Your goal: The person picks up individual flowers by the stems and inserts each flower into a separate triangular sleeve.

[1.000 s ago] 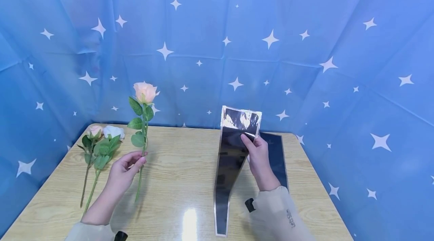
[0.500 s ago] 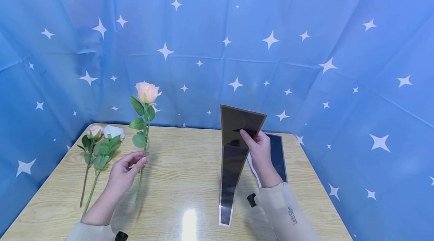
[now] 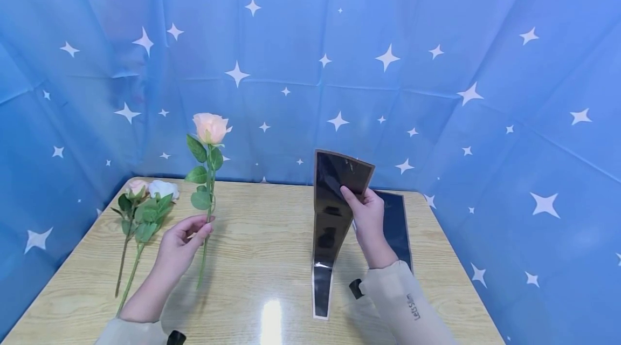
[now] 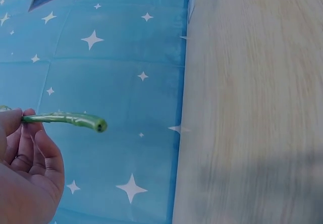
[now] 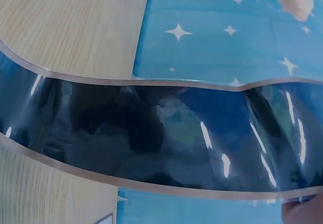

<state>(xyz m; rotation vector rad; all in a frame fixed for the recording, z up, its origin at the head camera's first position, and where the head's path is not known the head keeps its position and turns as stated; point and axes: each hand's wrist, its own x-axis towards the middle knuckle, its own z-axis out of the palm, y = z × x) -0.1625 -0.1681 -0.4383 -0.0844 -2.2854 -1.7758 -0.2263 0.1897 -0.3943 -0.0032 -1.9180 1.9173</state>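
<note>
My left hand (image 3: 180, 245) pinches the green stem (image 4: 70, 118) of a pale pink rose (image 3: 211, 128) between thumb and fingers. The rose stands upright above the table, and its cut stem end shows in the left wrist view. With thumb in front, my right hand (image 3: 370, 221) grips the upper part of a long, glossy black sheet (image 3: 330, 226) with a thin pale border. That sheet hangs down in a bend towards the table's near side. In the right wrist view it stretches across the frame, with part of my hand (image 5: 305, 211) at the lower right corner.
Another dark sheet (image 3: 398, 226) lies flat on the wooden table (image 3: 262, 248), partly behind my right hand. A pink rose (image 3: 137, 187) and a white rose (image 3: 163, 188) lie at the table's left. A blue curtain with white stars (image 3: 291, 38) surrounds the table.
The black sheet has flexed and turned in my right hand; the glare at its top is gone and its lower end is higher. The rose has shifted slightly right and up.
</note>
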